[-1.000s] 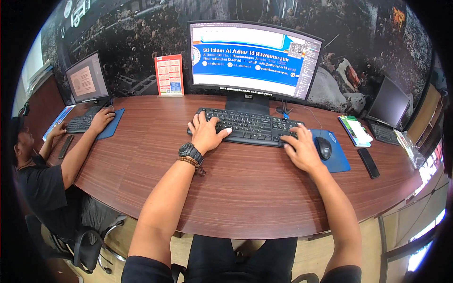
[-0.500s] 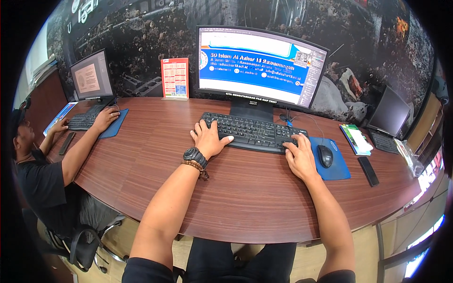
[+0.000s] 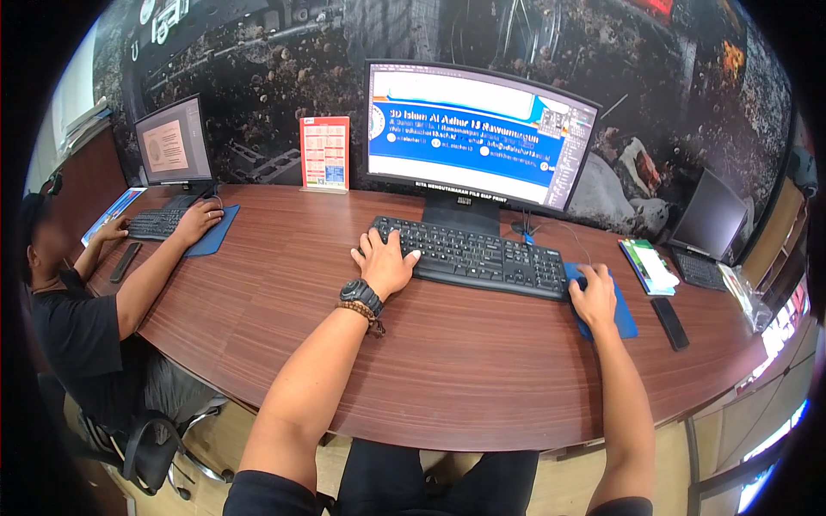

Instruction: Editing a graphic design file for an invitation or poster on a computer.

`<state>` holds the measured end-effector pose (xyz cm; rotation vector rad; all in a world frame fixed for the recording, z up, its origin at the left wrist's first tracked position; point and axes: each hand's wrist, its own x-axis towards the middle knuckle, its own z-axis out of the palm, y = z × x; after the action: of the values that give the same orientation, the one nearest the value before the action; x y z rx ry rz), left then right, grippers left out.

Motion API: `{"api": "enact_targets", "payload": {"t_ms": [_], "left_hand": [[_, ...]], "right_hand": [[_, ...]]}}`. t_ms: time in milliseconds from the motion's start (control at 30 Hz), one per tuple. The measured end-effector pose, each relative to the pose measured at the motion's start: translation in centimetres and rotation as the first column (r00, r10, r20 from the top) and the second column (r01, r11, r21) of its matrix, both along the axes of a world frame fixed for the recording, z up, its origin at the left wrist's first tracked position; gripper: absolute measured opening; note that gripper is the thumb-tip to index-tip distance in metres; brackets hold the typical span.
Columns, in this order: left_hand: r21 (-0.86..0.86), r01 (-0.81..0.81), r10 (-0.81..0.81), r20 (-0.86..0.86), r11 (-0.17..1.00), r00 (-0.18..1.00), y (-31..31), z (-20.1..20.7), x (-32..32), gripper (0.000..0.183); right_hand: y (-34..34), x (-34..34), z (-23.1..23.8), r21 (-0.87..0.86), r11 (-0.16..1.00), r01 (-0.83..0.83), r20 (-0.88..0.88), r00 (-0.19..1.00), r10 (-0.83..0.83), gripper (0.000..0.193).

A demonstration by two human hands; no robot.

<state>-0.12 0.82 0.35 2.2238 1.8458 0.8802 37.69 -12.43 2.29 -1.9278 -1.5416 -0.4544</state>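
Note:
My left hand (image 3: 385,263) rests on the left end of a black keyboard (image 3: 490,265), fingers spread over the keys and thumb stretched toward the lower rows. A black watch (image 3: 361,295) and a brown bead bracelet (image 3: 366,314) circle that wrist. To the right of the keyboard, my right hand (image 3: 595,301) curls over a black computer mouse, which it almost wholly covers. Under it lies a blue mouse pad (image 3: 627,322). Behind the keyboard stands a wide monitor (image 3: 456,142) showing a blue and white layout with text and side panels.
At left a co-worker in a black shirt (image 3: 73,335) uses another keyboard (image 3: 157,223) and monitor (image 3: 172,146). A red and white calendar card (image 3: 325,155) stands between the monitors. Right of the pad lie a black phone (image 3: 669,323), a green booklet (image 3: 647,265) and a laptop (image 3: 709,215).
My right hand has moved right, from the keyboard's right end onto the mouse. The left hand stays at the keyboard's left end. The whole view has shifted slightly.

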Motion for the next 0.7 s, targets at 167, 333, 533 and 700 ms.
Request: {"api": "enact_targets", "payload": {"t_ms": [167,333,533,700], "left_hand": [[0.046,-0.032,0.032,0.015,0.998,0.999,0.0,-0.4,0.6,0.061],[0.071,-0.051,0.050,0.024,0.996,0.998,-0.2,-0.2,0.3,0.065],[0.080,-0.044,0.043,0.008,0.996,0.999,0.0,-0.3,0.5,0.067],[0.085,-0.042,0.043,-0.004,0.996,0.999,-0.1,-0.3,0.2,0.065]], "right_hand": [[-0.2,2.7,-2.0,0.088,0.996,-0.008,-0.126,0.992,0.019,0.030],[-0.3,2.4,-2.1,0.055,0.998,0.001,-0.190,0.982,0.009,0.030],[-0.4,2.6,-1.8,0.050,0.998,-0.037,-0.187,0.981,0.046,0.031],[-0.9,1.5,-1.1,0.017,1.000,-0.013,-0.197,0.980,0.016,0.033]]}}
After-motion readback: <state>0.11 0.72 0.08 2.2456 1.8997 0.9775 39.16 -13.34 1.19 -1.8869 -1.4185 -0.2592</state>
